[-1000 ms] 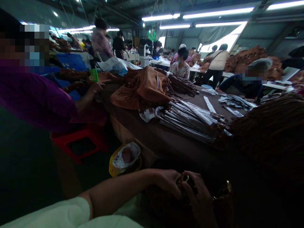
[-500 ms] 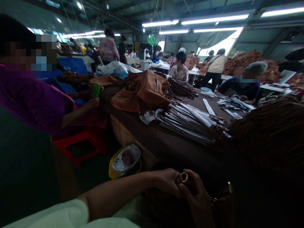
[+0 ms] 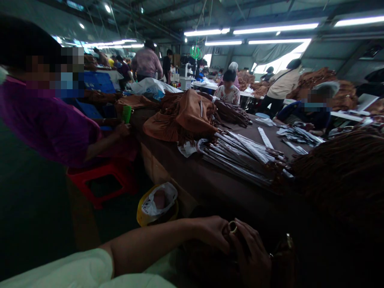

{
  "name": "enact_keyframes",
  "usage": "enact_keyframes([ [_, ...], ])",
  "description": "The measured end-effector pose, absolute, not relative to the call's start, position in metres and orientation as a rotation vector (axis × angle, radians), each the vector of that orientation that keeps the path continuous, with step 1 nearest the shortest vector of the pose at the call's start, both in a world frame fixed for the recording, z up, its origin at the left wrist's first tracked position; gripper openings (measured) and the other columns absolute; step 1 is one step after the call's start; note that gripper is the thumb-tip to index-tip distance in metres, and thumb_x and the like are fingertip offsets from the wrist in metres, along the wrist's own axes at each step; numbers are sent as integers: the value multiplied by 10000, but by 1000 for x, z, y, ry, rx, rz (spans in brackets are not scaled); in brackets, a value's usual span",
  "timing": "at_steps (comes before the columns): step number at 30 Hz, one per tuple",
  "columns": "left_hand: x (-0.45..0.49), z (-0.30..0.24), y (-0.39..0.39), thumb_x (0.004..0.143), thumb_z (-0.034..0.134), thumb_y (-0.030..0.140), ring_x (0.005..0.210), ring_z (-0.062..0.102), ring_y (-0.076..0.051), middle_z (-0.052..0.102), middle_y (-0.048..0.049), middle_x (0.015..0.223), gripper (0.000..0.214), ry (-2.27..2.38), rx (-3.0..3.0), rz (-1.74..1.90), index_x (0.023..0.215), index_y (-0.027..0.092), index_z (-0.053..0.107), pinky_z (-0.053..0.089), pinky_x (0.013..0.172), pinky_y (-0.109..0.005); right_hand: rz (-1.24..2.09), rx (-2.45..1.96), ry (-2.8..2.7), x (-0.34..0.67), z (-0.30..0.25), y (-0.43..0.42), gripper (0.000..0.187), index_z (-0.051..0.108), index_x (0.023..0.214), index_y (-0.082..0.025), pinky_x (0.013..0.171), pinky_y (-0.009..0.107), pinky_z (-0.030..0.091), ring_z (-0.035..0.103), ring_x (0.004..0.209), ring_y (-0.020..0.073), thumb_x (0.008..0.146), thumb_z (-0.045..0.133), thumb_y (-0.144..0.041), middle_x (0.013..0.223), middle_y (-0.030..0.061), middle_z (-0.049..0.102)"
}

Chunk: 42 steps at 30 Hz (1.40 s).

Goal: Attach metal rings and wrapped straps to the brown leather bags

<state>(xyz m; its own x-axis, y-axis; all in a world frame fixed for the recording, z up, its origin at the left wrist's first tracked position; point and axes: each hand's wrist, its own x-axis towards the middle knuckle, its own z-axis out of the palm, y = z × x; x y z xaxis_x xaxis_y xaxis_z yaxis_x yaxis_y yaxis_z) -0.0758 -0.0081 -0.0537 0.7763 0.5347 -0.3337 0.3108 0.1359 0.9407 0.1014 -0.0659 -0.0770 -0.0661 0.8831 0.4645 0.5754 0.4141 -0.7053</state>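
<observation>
At the bottom of the view, my left hand point(image 3: 211, 233) and my right hand point(image 3: 251, 251) close together around a small metal ring point(image 3: 232, 227). The ring sits on a dark brown fringed bag point(image 3: 207, 260), which lies in deep shadow against me. Its shape is mostly hidden by my hands and the darkness. A white sleeve point(image 3: 60, 268) covers my left upper arm. A mass of brown leather fringe point(image 3: 339, 180) fills the right side, close to my right hand.
A long table with brown cloth point(image 3: 216, 184) holds a tan fringed suede bag point(image 3: 183, 118) and bundled wrapped straps point(image 3: 243, 158). A co-worker's hand point(image 3: 122, 129) is near a green comb point(image 3: 127, 114). A red stool point(image 3: 99, 178) and yellow-and-white bag point(image 3: 157, 202) stand on the floor.
My hands have barely moved, and the metal ring shows more plainly than a second ago. The co-worker's green comb has dropped lower, and the view has shifted slightly.
</observation>
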Motion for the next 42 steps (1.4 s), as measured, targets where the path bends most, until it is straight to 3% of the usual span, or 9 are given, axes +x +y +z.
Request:
enact_keyframes([
  [9,-76,-47,-9,589,697,321,536,417,-77,468,67,596,252,704,1561,108,655,164,511,305,452,-179,544,-1279,-1768,107,-73,-63,270,633,1078,-289,898,446,497,595,1055,272,832,618,-401,1116,54,658],
  [14,-78,-40,-14,638,672,281,545,437,-74,477,71,616,196,726,1636,124,702,165,527,306,462,-175,561,-1397,-1736,108,-76,-66,348,602,1116,-267,1022,553,362,471,1217,320,829,594,-464,1142,61,655],
  [17,-81,-40,-16,623,704,254,585,459,-75,495,81,668,270,745,1775,171,832,175,553,326,492,-165,648,-1457,-1669,103,-75,-70,421,579,1161,-250,1028,545,362,419,1278,331,834,553,-514,1255,73,606],
  [22,-88,-43,-16,598,753,237,667,504,-85,541,73,783,473,719,1906,195,1024,182,555,358,546,-162,785,-1447,-1673,97,-68,-74,418,564,1192,-281,955,445,467,536,1183,290,840,544,-507,1268,48,606],
  [27,-89,-42,-16,620,753,258,625,469,-72,504,82,708,343,648,1946,187,893,161,570,351,544,-162,576,-1356,-1781,99,-69,-73,438,592,1111,-273,963,487,449,471,1234,328,743,683,-494,1141,53,662],
  [31,-90,-41,-13,610,762,272,639,500,-83,518,75,718,348,619,2011,121,878,158,571,361,552,-168,484,-1309,-1843,99,-71,-76,349,614,1063,-280,953,503,444,430,1267,327,782,643,-485,1146,41,660],
  [34,-91,-40,-14,615,757,283,707,534,-104,561,59,809,474,629,2006,151,1036,172,568,381,587,-175,512,-1358,-1790,97,-76,-80,361,587,1126,-274,925,465,474,452,1262,307,827,585,-478,1254,44,608],
  [37,-93,-38,-18,621,748,312,771,537,-117,573,48,894,567,758,1966,236,1138,195,545,386,621,-183,553,-1440,-1704,96,-83,-81,413,555,1181,-253,887,436,501,505,1216,300,837,566,-479,1228,60,625],
  [42,-93,-39,-25,656,706,336,622,464,-79,499,74,725,428,775,1764,169,1032,182,570,332,524,-174,577,-1337,-1692,94,-80,-77,333,622,1051,-249,881,422,507,589,1101,290,804,603,-472,1118,57,668],
])
